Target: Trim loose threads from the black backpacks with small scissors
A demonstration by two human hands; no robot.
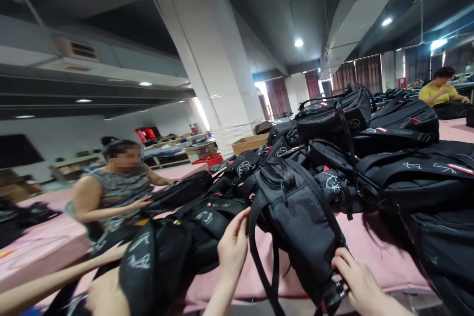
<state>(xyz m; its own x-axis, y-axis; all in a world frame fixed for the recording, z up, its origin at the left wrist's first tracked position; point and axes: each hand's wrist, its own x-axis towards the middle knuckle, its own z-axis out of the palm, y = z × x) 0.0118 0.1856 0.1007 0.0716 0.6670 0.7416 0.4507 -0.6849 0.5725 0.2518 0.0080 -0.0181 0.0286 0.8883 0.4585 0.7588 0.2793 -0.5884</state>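
A black backpack (296, 217) stands tilted on the pink table (374, 252), just in front of me. My left hand (233, 247) reaches up to its left side, fingers curled against the edge by the shoulder strap (259, 256). My right hand (355, 279) is closed on the backpack's lower right corner, near a buckle. Another black bag with white print (159, 256) lies left of my left hand.
A tall pile of black backpacks (370, 128) covers the table behind and to the right. A person in a patterned top (111, 192) at the left handles a black bag (181, 190). Someone's bare arm (55, 281) crosses the lower left. A person in yellow (440, 91) sits far right.
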